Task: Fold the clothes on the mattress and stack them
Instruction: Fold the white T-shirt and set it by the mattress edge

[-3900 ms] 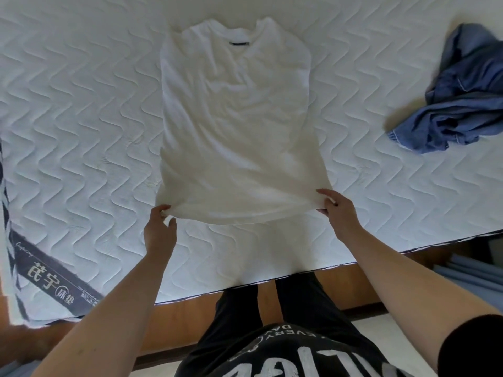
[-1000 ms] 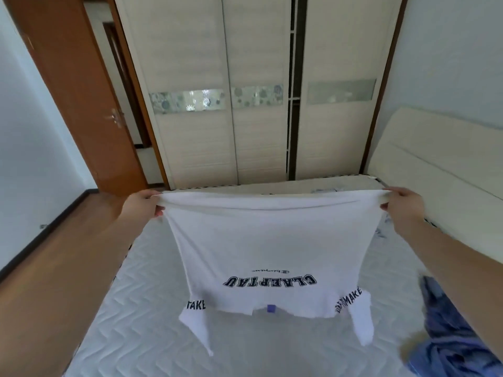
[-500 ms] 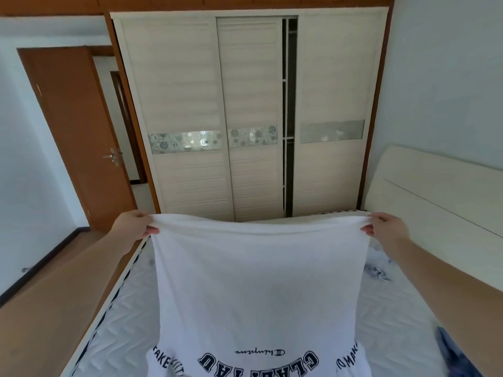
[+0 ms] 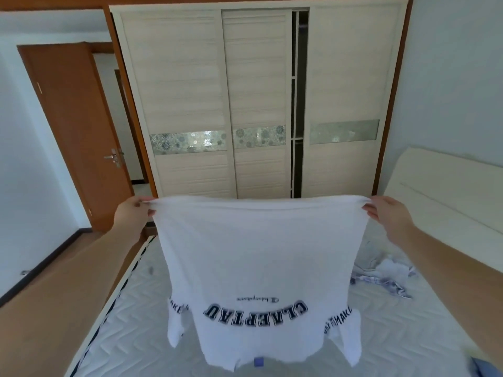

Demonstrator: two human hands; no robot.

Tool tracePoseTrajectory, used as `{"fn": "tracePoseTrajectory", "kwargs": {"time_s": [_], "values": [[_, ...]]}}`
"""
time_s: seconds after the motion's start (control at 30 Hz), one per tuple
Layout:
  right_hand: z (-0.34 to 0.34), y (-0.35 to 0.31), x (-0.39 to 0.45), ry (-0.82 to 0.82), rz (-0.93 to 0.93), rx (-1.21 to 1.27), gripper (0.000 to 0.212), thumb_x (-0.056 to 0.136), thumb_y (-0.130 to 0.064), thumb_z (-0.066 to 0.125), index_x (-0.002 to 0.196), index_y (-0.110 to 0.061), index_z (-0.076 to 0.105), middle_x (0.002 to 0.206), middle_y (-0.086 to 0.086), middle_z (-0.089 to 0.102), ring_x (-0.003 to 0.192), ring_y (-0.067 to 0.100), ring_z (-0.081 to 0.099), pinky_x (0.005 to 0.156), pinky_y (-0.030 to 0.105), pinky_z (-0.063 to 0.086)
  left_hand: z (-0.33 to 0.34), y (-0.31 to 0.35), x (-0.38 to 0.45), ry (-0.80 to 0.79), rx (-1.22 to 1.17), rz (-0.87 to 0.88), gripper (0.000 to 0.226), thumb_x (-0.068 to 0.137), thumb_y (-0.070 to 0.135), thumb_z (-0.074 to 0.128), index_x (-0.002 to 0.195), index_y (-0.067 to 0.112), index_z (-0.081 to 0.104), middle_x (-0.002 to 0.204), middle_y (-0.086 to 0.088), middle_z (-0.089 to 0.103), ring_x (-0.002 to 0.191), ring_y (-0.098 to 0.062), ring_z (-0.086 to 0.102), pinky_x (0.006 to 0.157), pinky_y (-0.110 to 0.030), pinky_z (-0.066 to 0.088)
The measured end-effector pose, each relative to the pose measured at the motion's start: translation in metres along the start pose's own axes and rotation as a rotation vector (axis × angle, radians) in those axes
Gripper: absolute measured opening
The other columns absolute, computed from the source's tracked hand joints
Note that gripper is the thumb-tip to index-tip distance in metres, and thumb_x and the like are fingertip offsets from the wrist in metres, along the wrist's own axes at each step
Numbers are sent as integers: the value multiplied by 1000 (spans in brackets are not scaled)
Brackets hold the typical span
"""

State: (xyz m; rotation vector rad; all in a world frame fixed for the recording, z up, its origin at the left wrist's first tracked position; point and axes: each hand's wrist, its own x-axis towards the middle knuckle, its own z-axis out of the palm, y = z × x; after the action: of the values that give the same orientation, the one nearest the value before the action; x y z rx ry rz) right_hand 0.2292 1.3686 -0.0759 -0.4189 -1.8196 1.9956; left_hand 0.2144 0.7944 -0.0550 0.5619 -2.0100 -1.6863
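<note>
Wardrobe at back, sliding doors parted by a narrow dark gap; contents too dark to tell. White shirt held up in the air over the mattress, upside down: hem stretched level at the top between the two hands, collar end hanging at the bottom, long axis vertical. Printed side faces the camera, dark block letters inverted, both sleeves dangling low with lettered bands. Left hand pinches the left hem corner, fingers curled round the cloth. Right hand pinches the right hem corner, same grip. Shirt hangs clear of the mattress as far as can be seen. Crumpled pale clothes lie on the mattress to the right, near the headboard. Blue garment just shows at the bottom right corner. Brown door open at left.
</note>
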Motion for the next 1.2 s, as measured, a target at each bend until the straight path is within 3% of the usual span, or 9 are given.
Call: {"fn": "tracePoseTrajectory", "kwargs": {"time_s": [0.2,0.33,0.47,0.53,0.6,0.7,0.87,1.07,1.2], "values": [[-6,9,2,41,-22,52,19,97,-15,57,112,-4,62,94,8,68,85,19,68,85,28,53,-7,-5,-12,-18,-144,26,24,97,14,52,90,26,71,100,3,68,93,-14,67,74,-22,55],[-27,57,-22,90,61,4,14,90,-21,70,87,-7,67,81,6,70,74,14,69,70,20,59,-15,-47,-49,-20,-253,-97,14,92,23,62,85,17,72,93,-3,73,83,-12,73,66,-20,56],[-54,136,-62,158,175,-75,11,87,-15,73,85,-6,69,71,5,71,65,12,69,70,22,60,-29,-133,-103,-20,-121,-161,18,87,32,73,84,14,73,79,-1,71,70,-10,71,61,-17,57],[-70,181,-88,162,273,-115,6,86,-9,71,82,-5,70,80,11,70,71,17,68,72,24,60,-37,-186,-132,-30,-89,-220,15,86,22,75,85,8,70,81,-8,70,68,-15,69,67,-22,60],[-90,228,-122,182,376,-120,3,85,-3,71,87,-1,70,81,13,67,71,20,66,59,18,58,-48,-236,-162,-51,-50,-301,6,87,9,71,89,4,67,86,-16,67,69,-18,66,71,-25,60],[-126,290,-175,247,496,-150,12,84,0,71,96,1,69,77,11,64,68,19,63,52,13,55,-65,-306,-217,-76,15,-406,6,86,-1,68,91,1,67,86,-17,65,73,-20,65,63,-20,59],[-178,374,-269,230,694,-224,16,89,6,62,78,-6,60,77,14,57,44,6,62,46,10,50,-101,-413,-325,-53,120,-605,12,87,-3,67,98,1,66,89,-19,64,75,-23,62,62,-17,57],[-230,455,-356,224,801,-296,12,88,5,64,98,0,64,86,19,61,64,18,66,54,12,54,-129,-507,-409,-32,242,-736,20,87,0,67,106,6,62,90,-18,67,75,-26,65,81,-39,56],[-253,490,-400,249,824,-291,9,89,-2,67,98,-2,67,89,14,66,64,13,69,56,10,53,-144,-546,-451,17,259,-791,38,88,6,68,122,17,54,94,-11,68,82,-27,69,79,-34,53]]}}
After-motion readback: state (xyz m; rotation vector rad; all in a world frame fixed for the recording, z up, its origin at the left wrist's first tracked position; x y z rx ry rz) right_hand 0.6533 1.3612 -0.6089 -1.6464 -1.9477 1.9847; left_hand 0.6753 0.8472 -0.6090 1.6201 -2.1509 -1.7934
